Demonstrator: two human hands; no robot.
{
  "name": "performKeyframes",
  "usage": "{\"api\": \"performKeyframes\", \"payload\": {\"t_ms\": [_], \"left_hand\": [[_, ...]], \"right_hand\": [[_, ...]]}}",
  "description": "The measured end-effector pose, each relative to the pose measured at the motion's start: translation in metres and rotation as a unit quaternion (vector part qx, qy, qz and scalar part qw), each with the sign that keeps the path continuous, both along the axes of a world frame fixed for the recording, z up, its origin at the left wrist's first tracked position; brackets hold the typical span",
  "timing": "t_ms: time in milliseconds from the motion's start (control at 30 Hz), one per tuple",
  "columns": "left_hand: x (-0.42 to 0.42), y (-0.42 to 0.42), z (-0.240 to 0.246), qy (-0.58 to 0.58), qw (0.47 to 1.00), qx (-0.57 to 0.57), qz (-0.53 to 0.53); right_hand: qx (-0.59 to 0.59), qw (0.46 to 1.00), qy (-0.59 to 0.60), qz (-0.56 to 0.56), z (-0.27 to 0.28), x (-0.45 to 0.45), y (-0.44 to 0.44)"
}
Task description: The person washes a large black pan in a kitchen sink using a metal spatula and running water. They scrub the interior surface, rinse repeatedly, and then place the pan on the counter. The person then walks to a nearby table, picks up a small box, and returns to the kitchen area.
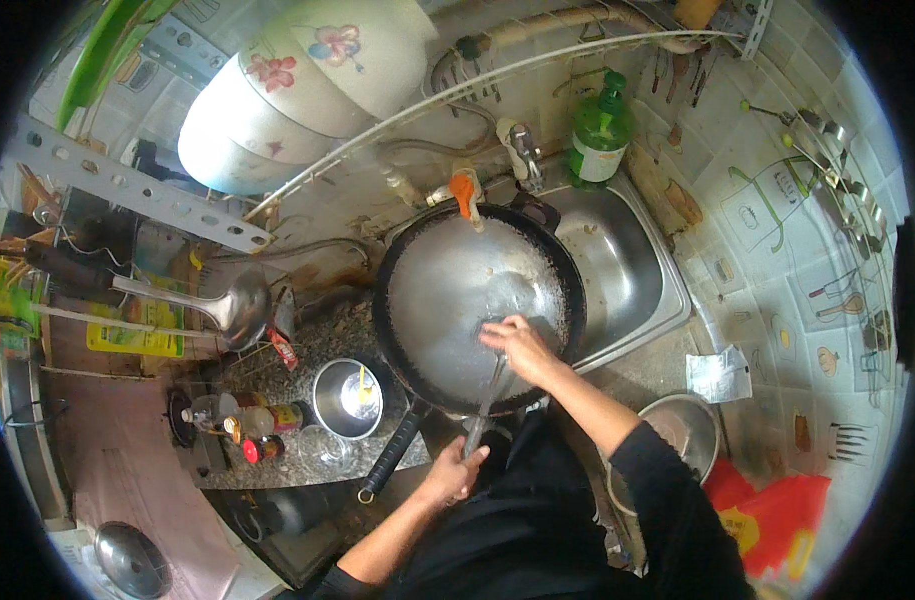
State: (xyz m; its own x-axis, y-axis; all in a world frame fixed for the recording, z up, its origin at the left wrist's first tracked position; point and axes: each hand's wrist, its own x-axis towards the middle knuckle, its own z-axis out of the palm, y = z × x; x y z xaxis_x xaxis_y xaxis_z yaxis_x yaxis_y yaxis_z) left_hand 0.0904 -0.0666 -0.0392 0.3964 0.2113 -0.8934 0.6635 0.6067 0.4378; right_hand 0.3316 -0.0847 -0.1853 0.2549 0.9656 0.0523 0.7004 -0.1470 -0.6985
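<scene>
A large dark-rimmed wok (pixel 442 300) rests over the sink area, with cloudy liquid in it. My left hand (pixel 456 471) is closed around the handle of a long utensil (pixel 483 409), which slants up into the wok. Its far end lies near my right hand and is partly hidden. My right hand (pixel 519 346) is over the wok's lower right part, fingers bent beside the utensil's head; whether they grip it I cannot tell. The wok's black handle (pixel 397 448) points down to the left. An orange-handled tap (pixel 463 196) stands at the wok's far rim.
Right of the wok is a steel sink basin (pixel 615 262), with a green pump bottle (pixel 601 135) behind it. A metal bowl (pixel 348 431), jars (pixel 264 448) and bottles stand on the left counter. A ladle (pixel 240 311) hangs at left. A large metal basin (pixel 709 420) sits lower right.
</scene>
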Motion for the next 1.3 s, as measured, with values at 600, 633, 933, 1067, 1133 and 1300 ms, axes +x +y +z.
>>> {"api": "performKeyframes", "payload": {"t_ms": [600, 633, 933, 1067, 1133, 1300], "left_hand": [[-0.018, -0.007, -0.012, -0.054, 0.997, 0.048, -0.003], [-0.017, -0.007, -0.011, -0.057, 0.998, 0.024, 0.013], [-0.027, -0.004, -0.013, -0.086, 0.994, -0.053, 0.045], [-0.036, -0.001, -0.016, -0.080, 0.997, -0.003, -0.018], [-0.038, -0.003, -0.016, -0.064, 0.996, 0.010, -0.066], [-0.036, -0.014, -0.019, -0.059, 0.996, -0.006, -0.061]], "right_hand": [[0.057, 0.983, 0.033, -0.172, 0.026, -0.007, 0.008], [0.009, 0.988, -0.043, -0.150, 0.028, -0.010, 0.006], [0.007, 0.988, 0.010, -0.155, 0.027, -0.013, -0.006], [0.033, 0.988, -0.045, -0.145, 0.028, -0.013, -0.004], [0.044, 0.976, 0.061, -0.203, 0.027, -0.015, 0.000], [0.007, 0.996, -0.084, -0.038, 0.029, -0.018, 0.011]]}}
